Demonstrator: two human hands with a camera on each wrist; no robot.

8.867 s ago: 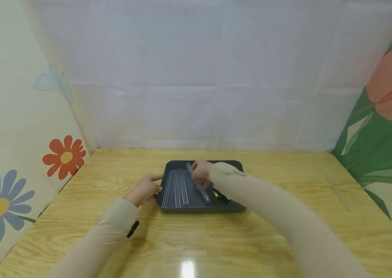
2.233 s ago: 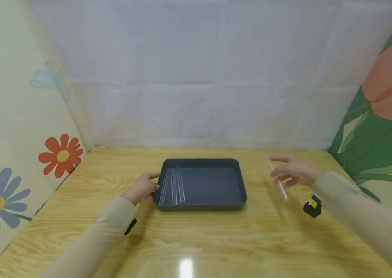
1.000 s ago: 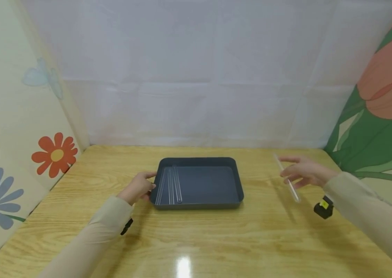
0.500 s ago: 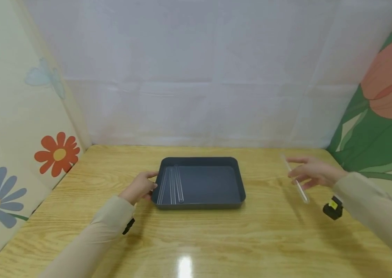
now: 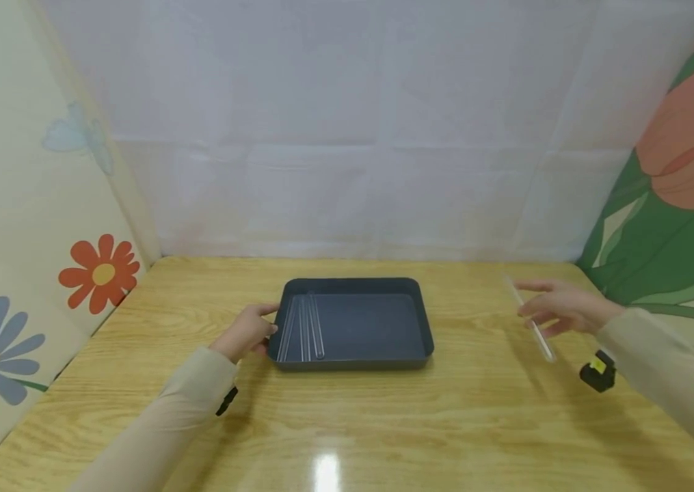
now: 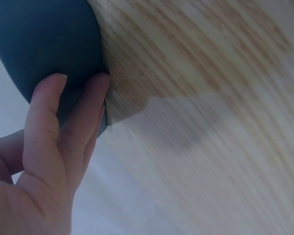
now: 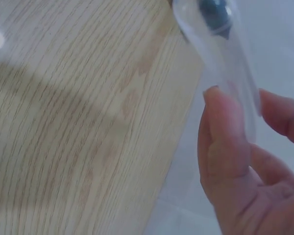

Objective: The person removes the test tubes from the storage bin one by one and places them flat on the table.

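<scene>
Pinching clear slender tube [image 5: 541, 341] in right hand [image 5: 563, 307], spread left hand [image 5: 243, 333] touching rectangular tray [image 5: 377, 328]

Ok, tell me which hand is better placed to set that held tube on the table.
Likely the right hand: it holds the tube over the table; the left hand touches the left side of the tray.

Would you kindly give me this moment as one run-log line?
left grip: touches tray, left side | right grip: pinches clear tube above table, right of tray | other tubes: lying in tray's left part
</scene>
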